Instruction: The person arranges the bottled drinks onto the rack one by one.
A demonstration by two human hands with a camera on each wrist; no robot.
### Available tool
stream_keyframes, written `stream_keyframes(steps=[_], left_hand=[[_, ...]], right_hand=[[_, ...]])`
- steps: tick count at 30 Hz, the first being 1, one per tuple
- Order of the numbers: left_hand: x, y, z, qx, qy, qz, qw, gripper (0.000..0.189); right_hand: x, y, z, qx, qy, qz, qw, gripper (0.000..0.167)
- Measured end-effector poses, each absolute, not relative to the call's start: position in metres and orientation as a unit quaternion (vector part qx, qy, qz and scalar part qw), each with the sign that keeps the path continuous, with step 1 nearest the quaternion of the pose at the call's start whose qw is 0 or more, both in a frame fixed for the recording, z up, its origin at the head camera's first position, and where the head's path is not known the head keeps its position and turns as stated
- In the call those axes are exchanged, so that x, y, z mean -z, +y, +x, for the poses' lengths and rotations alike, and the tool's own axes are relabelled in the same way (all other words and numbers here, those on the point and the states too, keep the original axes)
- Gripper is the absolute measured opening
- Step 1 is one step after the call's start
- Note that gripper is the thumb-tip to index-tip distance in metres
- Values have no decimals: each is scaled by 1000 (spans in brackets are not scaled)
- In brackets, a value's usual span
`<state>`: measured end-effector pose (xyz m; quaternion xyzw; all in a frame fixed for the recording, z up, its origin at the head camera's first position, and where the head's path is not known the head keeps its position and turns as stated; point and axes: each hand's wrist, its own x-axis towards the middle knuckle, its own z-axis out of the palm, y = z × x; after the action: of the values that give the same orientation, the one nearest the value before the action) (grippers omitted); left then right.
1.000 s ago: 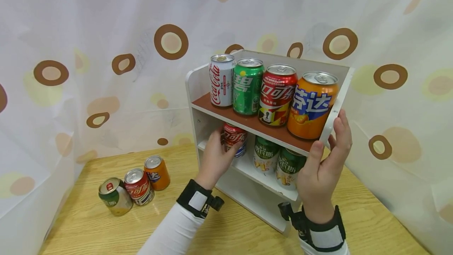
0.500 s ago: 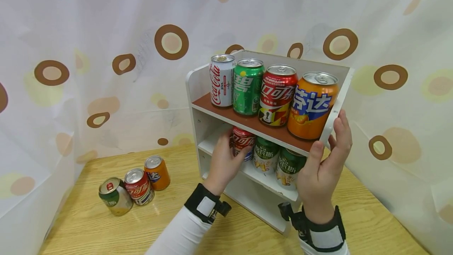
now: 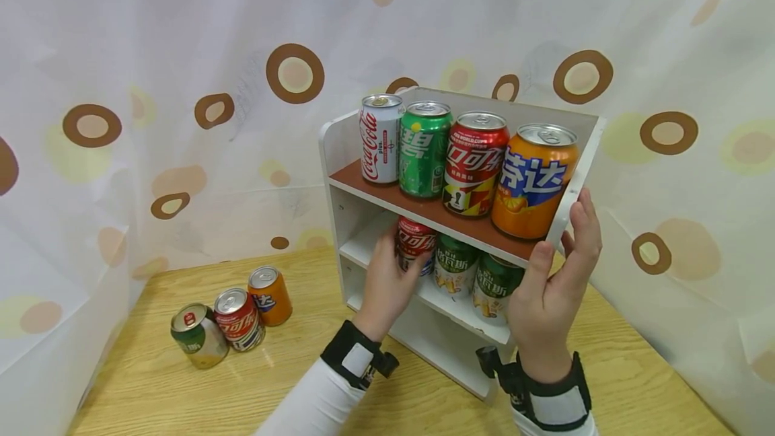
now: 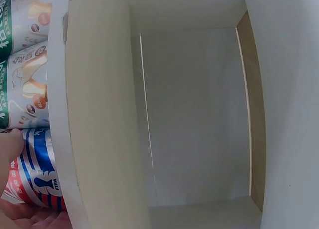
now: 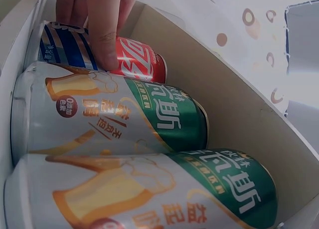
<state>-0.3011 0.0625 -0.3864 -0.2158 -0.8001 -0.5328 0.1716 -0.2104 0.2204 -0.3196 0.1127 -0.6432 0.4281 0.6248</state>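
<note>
On the middle shelf of a small white rack (image 3: 393, 194), my left hand (image 3: 386, 288) holds a red cola can (image 3: 416, 237) between thumb and fingers. The cola can stands beside two green-and-white drink cans (image 3: 454, 264). Its blue-striped lower part (image 4: 42, 161) appears in the left wrist view, and the thumb lies across it in the right wrist view. My right hand (image 3: 554, 298) rests against the rack's right side panel with its fingers extended, and the thumb is near the front edge. Part of the cola can is hidden behind the left hand.
The rack's brown top shelf carries a white cola can (image 3: 380, 143), a green can (image 3: 425, 153), a red cola can (image 3: 475, 163) and an orange can (image 3: 533, 184). Left on the wooden table (image 3: 290, 382) stand a green-and-white can (image 3: 202, 338), a red can (image 3: 239, 321) and an orange can (image 3: 270, 298).
My left hand has moved the red cola can rightward along the middle shelf, up beside the green-and-white cans; over the last half second it barely moves. The right hand has stayed in place.
</note>
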Motion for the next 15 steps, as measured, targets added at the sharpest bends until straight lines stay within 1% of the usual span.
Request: stream_keyframes(steps=[4, 9, 15], left_hand=[[388, 61, -300, 539, -796, -224, 162, 70], [391, 57, -298, 543, -790, -229, 167, 69], [398, 43, -285, 549, -789, -210, 177, 66]], right_hand=[[320, 220, -210, -428, -643, 111, 626, 37], [319, 219, -210, -428, -643, 110, 626, 37], [320, 220, -211, -427, -643, 111, 625, 37]])
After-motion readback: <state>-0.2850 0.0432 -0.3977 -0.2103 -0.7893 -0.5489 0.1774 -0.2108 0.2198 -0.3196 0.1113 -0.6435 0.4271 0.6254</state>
